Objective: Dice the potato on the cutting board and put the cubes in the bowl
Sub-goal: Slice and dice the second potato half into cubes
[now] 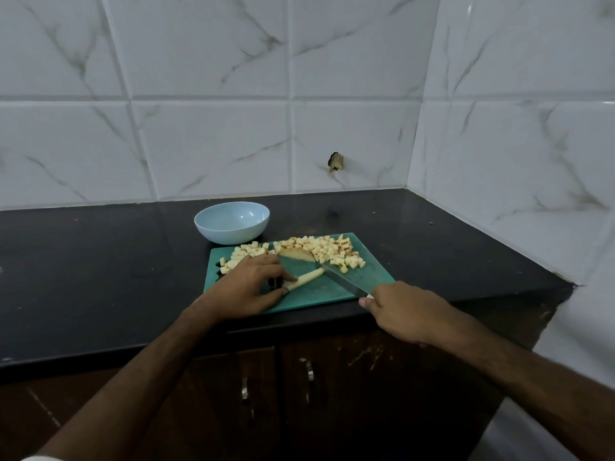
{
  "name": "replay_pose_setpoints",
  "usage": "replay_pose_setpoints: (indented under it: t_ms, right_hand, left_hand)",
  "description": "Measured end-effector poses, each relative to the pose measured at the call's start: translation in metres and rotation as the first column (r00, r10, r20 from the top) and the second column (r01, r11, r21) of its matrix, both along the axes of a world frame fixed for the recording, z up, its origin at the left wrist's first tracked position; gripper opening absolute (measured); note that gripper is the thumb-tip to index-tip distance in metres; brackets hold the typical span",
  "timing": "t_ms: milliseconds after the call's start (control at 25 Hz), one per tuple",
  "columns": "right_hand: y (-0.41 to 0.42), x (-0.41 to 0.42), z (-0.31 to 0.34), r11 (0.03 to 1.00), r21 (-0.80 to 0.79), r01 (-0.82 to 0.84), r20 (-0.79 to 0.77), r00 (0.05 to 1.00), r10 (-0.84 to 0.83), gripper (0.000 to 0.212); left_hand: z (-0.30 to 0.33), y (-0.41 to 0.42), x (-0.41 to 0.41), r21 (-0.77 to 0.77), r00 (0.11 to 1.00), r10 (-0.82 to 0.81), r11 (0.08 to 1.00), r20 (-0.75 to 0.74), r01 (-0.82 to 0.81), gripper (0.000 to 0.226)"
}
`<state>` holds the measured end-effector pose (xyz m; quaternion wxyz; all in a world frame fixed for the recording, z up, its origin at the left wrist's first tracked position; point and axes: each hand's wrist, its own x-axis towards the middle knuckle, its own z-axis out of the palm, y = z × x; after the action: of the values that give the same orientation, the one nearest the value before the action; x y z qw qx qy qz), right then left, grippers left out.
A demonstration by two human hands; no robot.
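You have one bowl (232,222) beyond your left hand (248,285), one knife (346,280) in your right hand (404,311), one cutting board (332,291), and many potato cubes (327,251).

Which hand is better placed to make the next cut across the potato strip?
Right. The right hand grips the knife, whose tip lies by the potato strip; the left hand pinches that strip steady.

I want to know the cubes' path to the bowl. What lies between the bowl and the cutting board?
In the head view, only a narrow strip of bare black countertop separates the light blue bowl from the green cutting board's far edge; the potato cubes are heaped just inside it.
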<state>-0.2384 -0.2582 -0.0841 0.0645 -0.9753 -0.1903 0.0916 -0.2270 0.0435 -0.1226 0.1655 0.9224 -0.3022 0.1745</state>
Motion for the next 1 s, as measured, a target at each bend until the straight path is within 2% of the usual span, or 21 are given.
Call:
replay_pose_setpoints:
  t_ms: [80, 160, 360, 600, 800, 1000]
  right_hand:
    - [-0.001, 0.001, 0.004, 0.999, -0.036, -0.004, 0.113, 0.994, 0.008, 0.041]
    - [-0.002, 0.003, 0.01, 1.0, 0.005, -0.01, 0.152, 0.988, 0.009, 0.043]
    - [0.009, -0.006, -0.01, 0.999, 0.0, -0.042, 0.09, 0.995, 0.042, 0.039]
    - [0.01, -0.001, 0.011, 0.999, 0.024, -0.036, 0.157, 0.987, 0.032, 0.042]
    - [0.015, -0.011, -0.007, 0.999, 0.009, -0.053, 0.086, 0.995, 0.052, 0.038]
    - [0.017, -0.001, 0.007, 0.998, -0.008, -0.056, 0.168, 0.984, 0.057, 0.041]
  left_hand:
    - [0.001, -0.001, -0.001, -0.004, 1.0, -0.002, 1.0, 0.005, 0.002, 0.027]
    - [0.001, -0.002, -0.002, -0.012, 1.0, -0.005, 1.0, 0.009, 0.005, 0.027]
    - [0.002, -0.002, -0.003, -0.008, 1.0, -0.008, 1.0, 0.003, 0.008, 0.028]
    - [0.002, -0.003, -0.005, -0.022, 1.0, -0.013, 1.0, 0.006, 0.013, 0.027]
    - [0.001, -0.002, -0.004, -0.016, 1.0, -0.002, 1.0, 0.006, 0.002, 0.027]
    - [0.002, -0.003, -0.005, -0.025, 1.0, -0.009, 1.0, 0.012, 0.009, 0.022]
